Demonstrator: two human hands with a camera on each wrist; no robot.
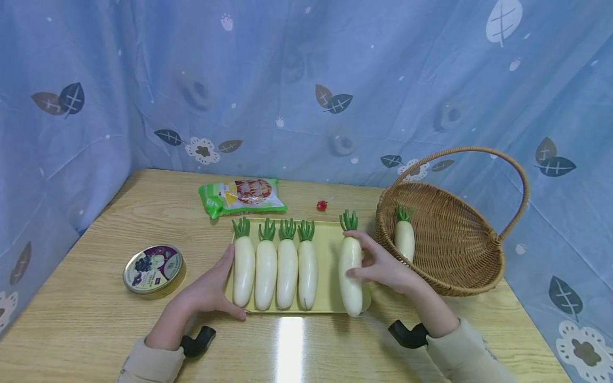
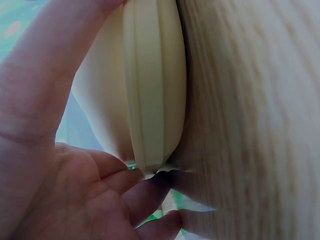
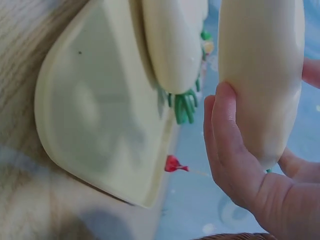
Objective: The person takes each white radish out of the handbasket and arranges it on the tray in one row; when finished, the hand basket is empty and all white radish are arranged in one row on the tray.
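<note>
In the head view, my right hand (image 1: 380, 266) grips a white radish (image 1: 351, 276) with a green leafy top, held over the right part of a pale yellow tray (image 1: 330, 255). The right wrist view shows this radish (image 3: 262, 65) raised above the tray, between the thumb and fingers. Several white radishes (image 1: 287, 274) lie side by side on the tray's left part, tops pointing away. My left hand (image 1: 206, 292) holds the tray's left side, thumb near the front corner. In the left wrist view its fingers (image 2: 115, 172) bend round the tray's edge (image 2: 150, 90).
A wicker basket (image 1: 450, 239) with a tall handle stands on the right, with another white radish (image 1: 405, 240) inside. A round tin (image 1: 154, 270) sits at the left. Behind the tray lie a green-and-white food packet (image 1: 246, 197) and a small red item (image 1: 322, 205).
</note>
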